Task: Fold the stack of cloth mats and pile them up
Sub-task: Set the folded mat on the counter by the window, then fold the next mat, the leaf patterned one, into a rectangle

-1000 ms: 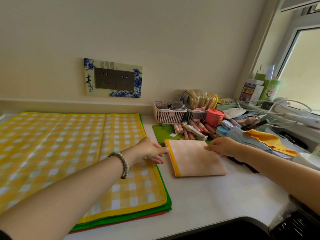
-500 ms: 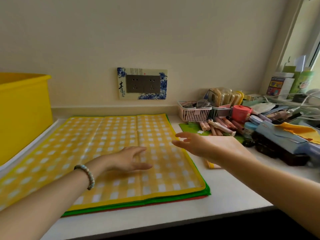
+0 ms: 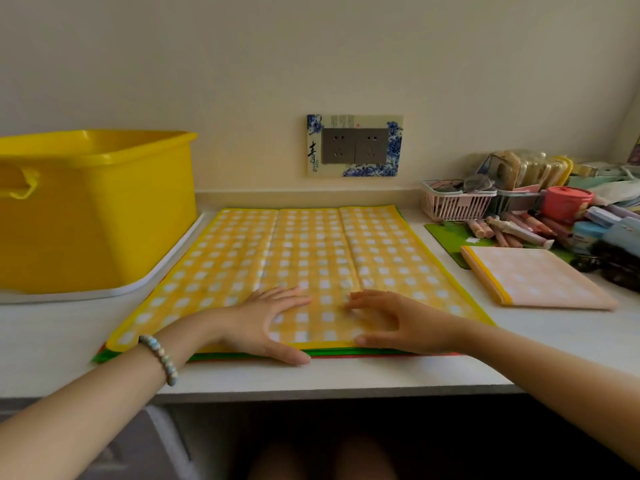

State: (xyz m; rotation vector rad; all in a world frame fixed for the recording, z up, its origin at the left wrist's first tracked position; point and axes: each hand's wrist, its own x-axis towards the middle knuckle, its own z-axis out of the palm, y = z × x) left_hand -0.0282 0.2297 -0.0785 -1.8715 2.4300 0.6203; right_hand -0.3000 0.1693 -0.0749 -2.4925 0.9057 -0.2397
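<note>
A stack of cloth mats lies flat on the white counter (image 3: 346, 379). The top mat (image 3: 311, 251) is yellow and white checked; a green mat (image 3: 104, 356) and a red one show at the near edge beneath it. My left hand (image 3: 266, 323) and my right hand (image 3: 398, 323) both rest on the top mat's near edge, fingers spread flat, thumbs at the edge of the stack. To the right lies a folded peach checked mat (image 3: 540, 282) with a yellow border.
A big yellow plastic tub (image 3: 93, 209) stands on a white tray at the left. Right of the folded mat is clutter: a pink basket (image 3: 453, 202), a red jar (image 3: 564, 202), crayons and tubes. A wall socket plate (image 3: 355, 145) is behind.
Both hands left the folded peach mat and came down onto the near edge of the yellow checked mat. The view swung left, bringing the yellow tub into sight.
</note>
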